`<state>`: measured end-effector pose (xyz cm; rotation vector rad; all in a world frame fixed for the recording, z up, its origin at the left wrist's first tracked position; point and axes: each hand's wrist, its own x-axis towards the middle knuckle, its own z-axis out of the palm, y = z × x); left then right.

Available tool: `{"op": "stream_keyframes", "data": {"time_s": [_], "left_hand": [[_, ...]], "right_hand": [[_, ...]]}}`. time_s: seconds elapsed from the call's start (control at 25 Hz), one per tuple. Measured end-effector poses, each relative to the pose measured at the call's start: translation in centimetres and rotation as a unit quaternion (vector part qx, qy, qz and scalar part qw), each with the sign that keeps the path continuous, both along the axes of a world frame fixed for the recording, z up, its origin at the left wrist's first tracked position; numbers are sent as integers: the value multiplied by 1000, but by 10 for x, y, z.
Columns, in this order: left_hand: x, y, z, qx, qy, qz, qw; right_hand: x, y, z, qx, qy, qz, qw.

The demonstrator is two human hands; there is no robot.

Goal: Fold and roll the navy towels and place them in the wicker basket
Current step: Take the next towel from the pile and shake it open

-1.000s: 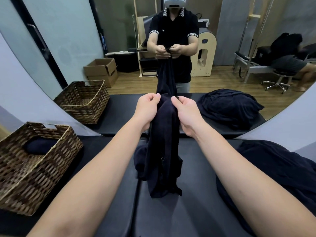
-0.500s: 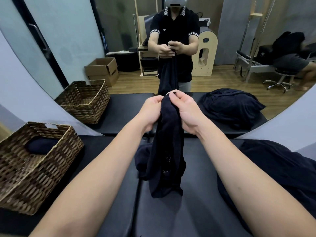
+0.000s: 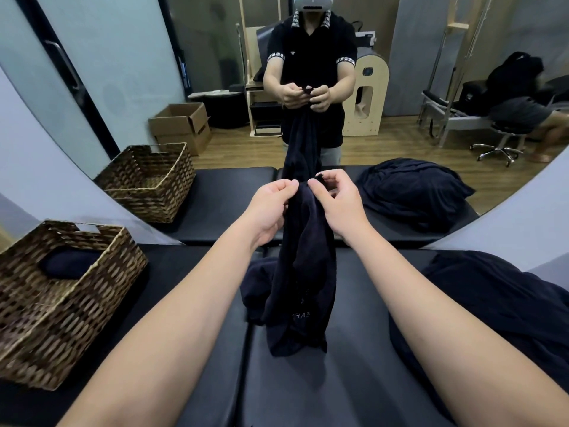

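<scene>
A navy towel hangs bunched from both my hands above the black padded table, its lower end resting on the surface. My left hand pinches its top edge on the left. My right hand pinches the top corner on the right, fingers curled. The wicker basket stands at the left of the table with one rolled navy towel inside. A pile of navy towels lies at the right.
A large mirror stands right behind the table and reflects me, the basket, the towel pile and the room. The table's far edge meets the mirror.
My hands have parted slightly at the towel's top edge, and my right fingers have shifted their pinch on the corner. The towel still hangs in the same place.
</scene>
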<state>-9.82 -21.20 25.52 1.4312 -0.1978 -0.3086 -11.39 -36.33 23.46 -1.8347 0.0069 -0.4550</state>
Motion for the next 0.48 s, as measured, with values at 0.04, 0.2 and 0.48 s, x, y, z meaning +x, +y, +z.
{"op": "stream_keyframes", "data": {"time_s": [0.04, 0.2, 0.48], "left_hand": [[1, -1, -2, -5, 2, -4, 1000], [5, -5, -7, 30, -20, 9, 999], [2, -9, -1, 188, -269, 59, 943]], "right_hand": [[0, -1, 0, 16, 23, 23, 999], [-5, 1, 4, 20, 23, 43, 999], [-3, 1, 24, 33, -27, 27, 999]]}}
